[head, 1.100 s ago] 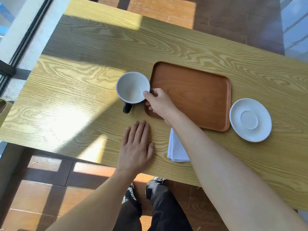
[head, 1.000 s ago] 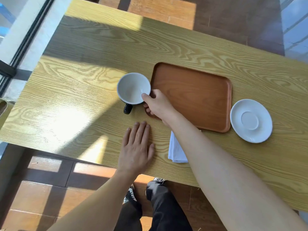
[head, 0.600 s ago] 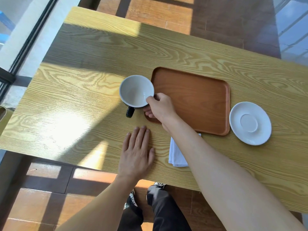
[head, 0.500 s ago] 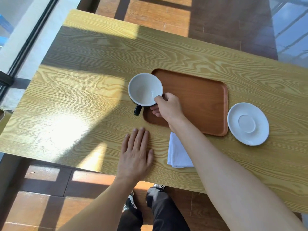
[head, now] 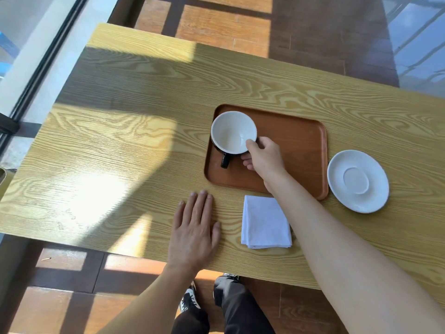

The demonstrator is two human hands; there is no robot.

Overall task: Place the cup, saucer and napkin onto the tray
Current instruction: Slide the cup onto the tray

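Cup (head: 233, 131), white inside, dark outside, sits upright over the brown tray's (head: 301, 141) left end. White saucer (head: 357, 181) lies just right of it; folded white napkin (head: 265, 222) rests below.

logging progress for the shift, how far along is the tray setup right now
Nothing is released onto the tray yet. In hand: the right hand grips the cup by its rim over the tray's left end; whether it has touched down is unclear. Left to do: the saucer sits on the table right of the tray, and the folded napkin lies on the table in front of it. The left hand rests flat on the table.
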